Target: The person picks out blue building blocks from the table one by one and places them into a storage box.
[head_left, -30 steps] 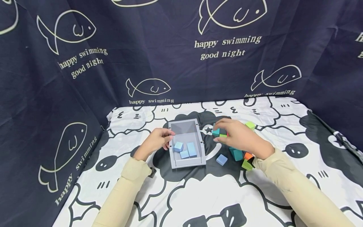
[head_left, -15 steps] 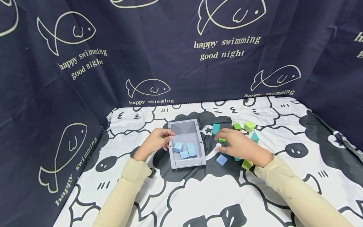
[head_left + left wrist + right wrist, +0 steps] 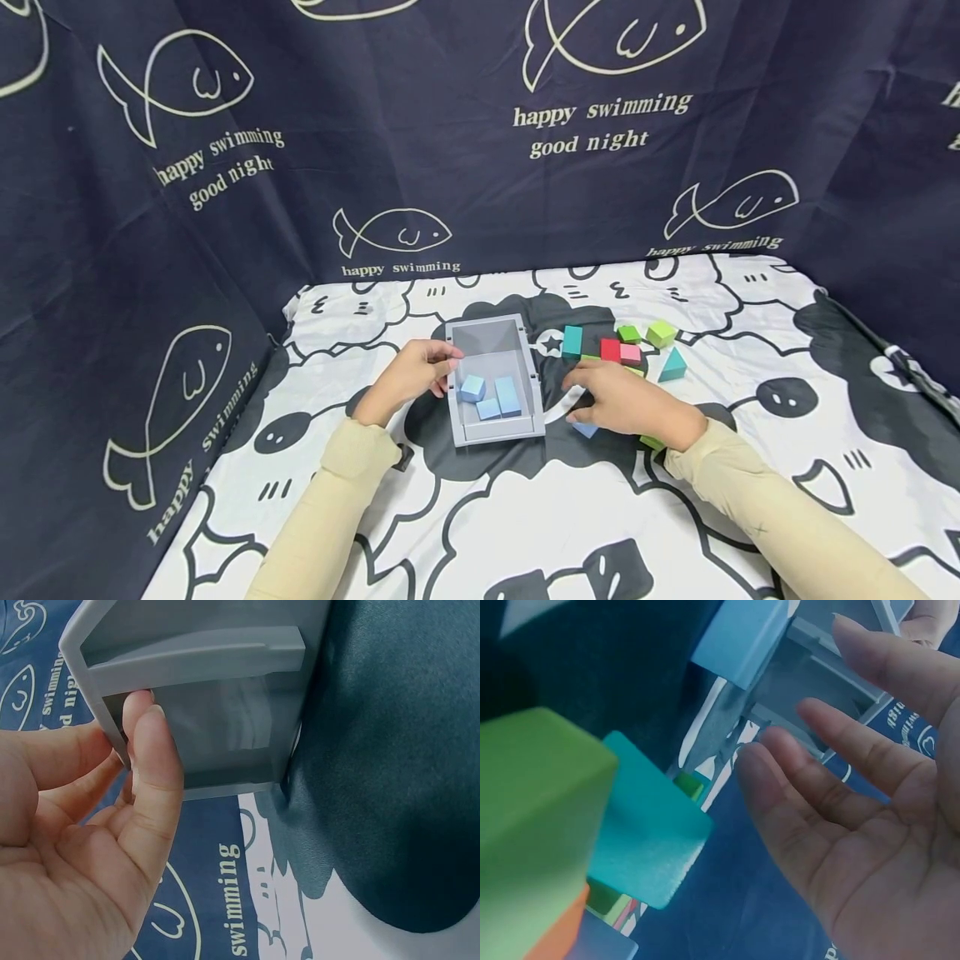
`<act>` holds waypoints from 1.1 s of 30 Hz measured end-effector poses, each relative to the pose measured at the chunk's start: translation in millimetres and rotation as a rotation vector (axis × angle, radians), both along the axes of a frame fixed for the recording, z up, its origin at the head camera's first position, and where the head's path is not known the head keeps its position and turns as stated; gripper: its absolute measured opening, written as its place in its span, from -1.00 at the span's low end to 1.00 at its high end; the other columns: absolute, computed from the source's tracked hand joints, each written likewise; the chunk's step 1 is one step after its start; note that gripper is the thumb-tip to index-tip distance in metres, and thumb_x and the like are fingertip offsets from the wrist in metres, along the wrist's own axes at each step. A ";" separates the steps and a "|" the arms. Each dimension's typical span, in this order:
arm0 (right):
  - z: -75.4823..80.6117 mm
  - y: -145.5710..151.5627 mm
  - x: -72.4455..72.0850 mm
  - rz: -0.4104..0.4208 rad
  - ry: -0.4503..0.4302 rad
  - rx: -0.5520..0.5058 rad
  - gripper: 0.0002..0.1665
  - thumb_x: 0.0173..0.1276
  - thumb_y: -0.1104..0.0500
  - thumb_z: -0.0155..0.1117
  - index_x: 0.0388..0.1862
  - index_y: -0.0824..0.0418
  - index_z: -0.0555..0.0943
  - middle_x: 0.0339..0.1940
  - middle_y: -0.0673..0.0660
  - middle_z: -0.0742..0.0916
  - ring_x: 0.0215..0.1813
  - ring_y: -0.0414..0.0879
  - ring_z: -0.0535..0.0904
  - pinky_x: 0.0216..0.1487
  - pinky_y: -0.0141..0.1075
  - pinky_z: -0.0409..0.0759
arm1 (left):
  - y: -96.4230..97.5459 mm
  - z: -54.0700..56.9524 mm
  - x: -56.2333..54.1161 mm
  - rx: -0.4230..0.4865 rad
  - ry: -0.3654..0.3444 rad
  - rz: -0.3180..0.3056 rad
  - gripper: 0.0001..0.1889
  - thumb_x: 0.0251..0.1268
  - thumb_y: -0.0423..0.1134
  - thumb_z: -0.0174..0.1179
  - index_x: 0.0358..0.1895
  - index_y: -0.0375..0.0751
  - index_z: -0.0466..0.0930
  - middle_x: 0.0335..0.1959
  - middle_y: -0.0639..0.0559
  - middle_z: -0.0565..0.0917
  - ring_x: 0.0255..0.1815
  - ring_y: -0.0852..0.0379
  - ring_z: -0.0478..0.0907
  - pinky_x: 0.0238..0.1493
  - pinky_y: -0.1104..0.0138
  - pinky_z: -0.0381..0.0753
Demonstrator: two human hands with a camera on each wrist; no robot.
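Note:
My left hand (image 3: 411,375) grips the left wall of a grey open box (image 3: 501,431), thumb and fingers on either side of it, as the left wrist view also shows. Inside lie three light-blue blocks: a cube (image 3: 472,387), a small one (image 3: 487,409) and a longer one (image 3: 508,396). Right of the box, my right hand (image 3: 633,402) hovers with nothing in its grasp. Its fingers are spread and slightly bent in the right wrist view, apart from a blue block (image 3: 742,637). In the head view that blue block is partly hidden under the hand.
Behind the right hand lie a teal block (image 3: 572,340), a red block (image 3: 610,350), a pink block (image 3: 631,354), a green block (image 3: 628,333), a lime cube (image 3: 662,334) and a teal triangular block (image 3: 672,365). A dark curtain (image 3: 480,167) hangs behind the patterned cloth (image 3: 600,517).
My right hand has moved back toward me, from beside the teal block to over the blue one, uncovering the red and pink blocks. The left hand and box have stayed put.

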State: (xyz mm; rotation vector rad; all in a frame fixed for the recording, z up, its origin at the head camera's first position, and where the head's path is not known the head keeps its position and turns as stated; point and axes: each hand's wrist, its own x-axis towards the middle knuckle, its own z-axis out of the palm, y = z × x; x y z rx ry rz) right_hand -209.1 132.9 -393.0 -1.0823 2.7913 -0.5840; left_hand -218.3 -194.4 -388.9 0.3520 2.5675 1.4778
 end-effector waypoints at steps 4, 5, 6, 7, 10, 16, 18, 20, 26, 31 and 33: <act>-3.8 -0.4 1.2 0.000 0.008 0.021 -0.55 0.12 0.15 0.57 -0.02 0.27 0.69 -0.07 0.10 0.69 -0.02 0.01 0.64 0.02 -0.08 0.65 | 0.3 1.0 1.3 -0.003 0.005 -0.002 -0.76 0.43 -0.44 0.13 0.05 -0.53 0.60 -0.53 -0.06 0.59 -0.59 0.14 0.56 -0.49 0.27 0.69; -4.5 -0.7 1.6 0.003 0.013 0.021 -0.55 0.11 0.15 0.57 -0.03 0.27 0.70 -0.08 0.09 0.69 -0.03 0.00 0.64 0.02 -0.08 0.65 | 0.3 1.2 1.4 -0.003 0.005 -0.001 -0.76 0.43 -0.44 0.13 0.05 -0.53 0.60 -0.53 -0.06 0.59 -0.60 0.14 0.56 -0.49 0.27 0.69; -5.4 -0.9 2.1 0.005 0.019 0.021 -0.56 0.10 0.16 0.57 -0.04 0.27 0.70 -0.09 0.09 0.69 -0.03 0.00 0.64 0.01 -0.09 0.65 | 0.3 1.1 1.1 -0.004 0.004 0.000 -0.76 0.43 -0.45 0.13 0.05 -0.53 0.60 -0.53 -0.06 0.59 -0.60 0.14 0.56 -0.49 0.28 0.69; -6.6 -0.8 2.3 0.009 0.025 0.022 -0.57 0.09 0.17 0.57 -0.05 0.27 0.71 -0.10 0.08 0.69 -0.04 0.00 0.64 0.01 -0.10 0.65 | 0.4 1.0 0.9 -0.005 0.003 0.000 -0.76 0.43 -0.44 0.13 0.05 -0.53 0.60 -0.53 -0.06 0.59 -0.60 0.14 0.56 -0.49 0.28 0.68; -9.3 -0.3 2.4 0.030 0.044 0.014 -0.62 0.07 0.21 0.57 -0.10 0.26 0.72 -0.14 0.06 0.70 -0.07 -0.01 0.65 -0.02 -0.12 0.66 | 0.7 1.4 0.9 -0.008 0.001 0.002 -0.76 0.43 -0.44 0.13 0.05 -0.53 0.60 -0.53 -0.06 0.59 -0.60 0.15 0.55 -0.49 0.29 0.68; -12.3 0.9 1.7 0.055 0.052 -0.001 -0.71 0.06 0.25 0.55 -0.19 0.22 0.73 -0.18 0.03 0.69 -0.11 -0.03 0.65 -0.07 -0.15 0.66 | 1.6 3.6 2.4 -0.012 0.000 0.009 -0.76 0.43 -0.44 0.13 0.05 -0.52 0.60 -0.52 -0.06 0.61 -0.61 0.15 0.55 -0.50 0.31 0.67; -12.7 1.2 1.7 0.052 0.050 0.000 -0.73 0.06 0.24 0.55 -0.22 0.20 0.73 -0.19 0.02 0.69 -0.12 -0.04 0.65 -0.09 -0.15 0.65 | 2.0 4.1 2.6 -0.014 -0.001 0.009 -0.76 0.43 -0.44 0.13 0.05 -0.52 0.61 -0.52 -0.06 0.61 -0.60 0.15 0.55 -0.50 0.31 0.67; -13.0 1.3 1.6 0.052 0.049 0.006 -0.75 0.06 0.23 0.55 -0.25 0.18 0.73 -0.21 0.01 0.68 -0.15 -0.06 0.64 -0.11 -0.17 0.64 | 1.9 4.4 2.7 -0.014 -0.001 0.009 -0.76 0.44 -0.44 0.13 0.05 -0.52 0.60 -0.53 -0.06 0.61 -0.60 0.15 0.55 -0.50 0.32 0.67; -14.7 1.3 2.1 0.066 0.045 0.018 -0.78 0.04 0.22 0.56 -0.30 0.16 0.74 -0.29 -0.02 0.68 -0.24 -0.17 0.56 -0.20 -0.24 0.61 | 1.4 4.1 1.8 -0.013 0.001 0.005 -0.75 0.44 -0.44 0.13 0.06 -0.53 0.60 -0.53 -0.07 0.61 -0.61 0.16 0.55 -0.51 0.33 0.67; -15.0 0.9 3.2 0.083 0.037 -0.015 -0.81 0.03 0.26 0.56 -0.36 0.15 0.72 -0.35 -0.04 0.69 -0.28 -0.19 0.52 -0.26 -0.28 0.59 | 0.8 4.0 1.9 -0.017 -0.002 0.011 -0.75 0.44 -0.43 0.13 0.06 -0.52 0.60 -0.53 -0.11 0.61 -0.62 0.16 0.54 -0.52 0.34 0.66; -14.9 0.9 3.6 0.084 0.026 -0.029 -0.83 0.04 0.28 0.56 -0.39 0.15 0.71 -0.37 -0.05 0.68 -0.30 -0.19 0.52 -0.28 -0.30 0.58 | 0.5 3.8 2.1 -0.018 -0.001 0.010 -0.75 0.44 -0.43 0.13 0.06 -0.53 0.60 -0.51 -0.16 0.62 -0.62 0.16 0.54 -0.52 0.34 0.66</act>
